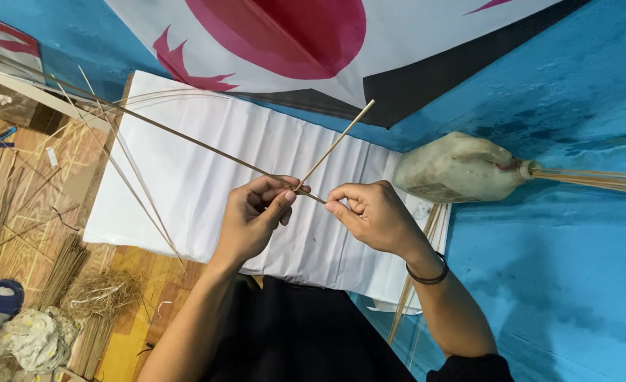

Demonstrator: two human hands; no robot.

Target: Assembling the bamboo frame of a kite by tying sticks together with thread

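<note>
We see no labels, signs or screens; only pkg: cloudy whitish plastic bottle [460, 170] lying at right.

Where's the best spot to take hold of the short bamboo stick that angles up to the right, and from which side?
Probably low on the short bamboo stick, just above where it crosses the long thin stick at the left hand fingertips. Come from the right, beside the right hand: the upper length stands free over the white sheet, and gripping near the crossing should limit flexing.
</note>
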